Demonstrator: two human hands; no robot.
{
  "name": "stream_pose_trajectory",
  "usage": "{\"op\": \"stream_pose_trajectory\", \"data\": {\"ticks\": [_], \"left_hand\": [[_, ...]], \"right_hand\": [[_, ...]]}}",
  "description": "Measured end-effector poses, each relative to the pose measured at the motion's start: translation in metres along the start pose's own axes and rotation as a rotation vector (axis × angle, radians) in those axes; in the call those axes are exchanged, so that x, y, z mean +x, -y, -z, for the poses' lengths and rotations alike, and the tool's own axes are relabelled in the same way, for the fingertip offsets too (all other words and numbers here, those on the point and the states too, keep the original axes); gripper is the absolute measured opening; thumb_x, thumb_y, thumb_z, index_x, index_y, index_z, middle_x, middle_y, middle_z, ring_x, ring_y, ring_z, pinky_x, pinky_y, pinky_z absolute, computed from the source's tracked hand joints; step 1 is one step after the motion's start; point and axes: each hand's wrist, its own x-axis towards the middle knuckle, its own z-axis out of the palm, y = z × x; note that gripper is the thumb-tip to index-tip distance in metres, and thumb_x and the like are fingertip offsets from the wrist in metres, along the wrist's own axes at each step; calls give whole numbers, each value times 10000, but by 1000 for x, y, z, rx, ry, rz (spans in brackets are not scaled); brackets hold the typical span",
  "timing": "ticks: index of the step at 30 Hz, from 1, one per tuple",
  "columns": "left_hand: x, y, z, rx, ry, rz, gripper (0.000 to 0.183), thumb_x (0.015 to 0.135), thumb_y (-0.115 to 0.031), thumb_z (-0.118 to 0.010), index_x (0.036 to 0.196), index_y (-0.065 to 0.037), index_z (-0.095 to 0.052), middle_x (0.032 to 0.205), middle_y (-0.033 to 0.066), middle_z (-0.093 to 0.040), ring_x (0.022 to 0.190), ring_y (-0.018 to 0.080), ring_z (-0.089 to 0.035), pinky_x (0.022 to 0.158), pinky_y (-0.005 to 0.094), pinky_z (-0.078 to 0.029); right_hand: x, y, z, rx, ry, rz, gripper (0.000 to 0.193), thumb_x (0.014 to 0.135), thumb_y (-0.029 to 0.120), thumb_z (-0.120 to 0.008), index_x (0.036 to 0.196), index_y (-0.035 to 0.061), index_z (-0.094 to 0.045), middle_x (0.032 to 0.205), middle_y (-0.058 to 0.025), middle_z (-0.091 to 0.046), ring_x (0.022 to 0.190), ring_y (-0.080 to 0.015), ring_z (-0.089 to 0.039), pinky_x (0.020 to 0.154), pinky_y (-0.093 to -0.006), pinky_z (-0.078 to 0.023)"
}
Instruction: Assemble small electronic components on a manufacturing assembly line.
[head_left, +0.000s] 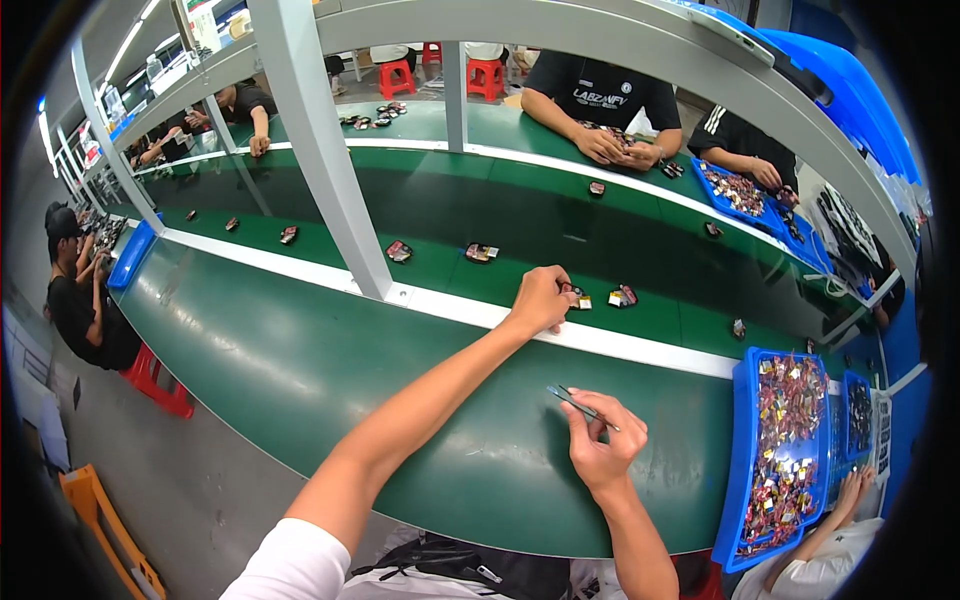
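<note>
My left hand [543,300] reaches over the white rail to the green conveyor belt. Its fingers are curled at a small black part with a pale label [581,299], and the fingertips are partly hidden. Another such part, black and red [623,296], lies just to the right, apart from the hand. My right hand [610,445] is above the green table, closed on a pair of tweezers [585,404] whose tips point up and left.
Several similar parts lie along the belt, one [482,253] left of my hand. A blue tray [742,450] full of small wired parts stands at the right. A grey post [330,170] rises from the white rail [640,350]. Co-workers sit across the belt and at both sides.
</note>
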Motion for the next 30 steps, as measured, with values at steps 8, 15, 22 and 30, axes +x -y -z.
{"op": "stream_pose_trajectory", "data": {"ticks": [8, 15, 22, 30], "left_hand": [[44, 13, 92, 728, -614, -210, 193, 827, -252, -769, 884, -69, -748, 920, 146, -722, 879, 352, -699, 775, 466, -557], [49, 36, 136, 311, -304, 193, 158, 813, -116, -755, 904, 13, -751, 739, 111, -719, 533, 160, -654, 496, 300, -552], [42, 40, 140, 367, -347, 238, 166, 818, -103, -765, 893, 29, -698, 737, 103, -714, 512, 162, -622, 481, 312, -502], [-37, 12, 113, 210, -323, -30, 140, 873, -89, -720, 908, 39, -677, 680, 66, -681, 514, 131, -619, 485, 289, -457]], "right_hand": [[11, -6, 22, 7, -37, 11, 214, 715, -57, -830, 872, 27, -711, 845, -100, -771, 464, -116, -572, 424, -233, -394], [9, -6, 28, 11, -10, 26, 220, 707, -32, -842, 875, 42, -721, 838, -96, -771, 545, -168, -667, 492, -250, -476], [8, -6, 25, 3, -7, -16, 215, 705, -24, -848, 865, 52, -726, 845, -89, -772, 492, -149, -613, 473, -251, -459], [8, -16, 19, 48, 0, 43, 203, 716, -30, -842, 863, 34, -716, 890, -76, -780, 392, -55, -399, 408, -221, -332]]}}
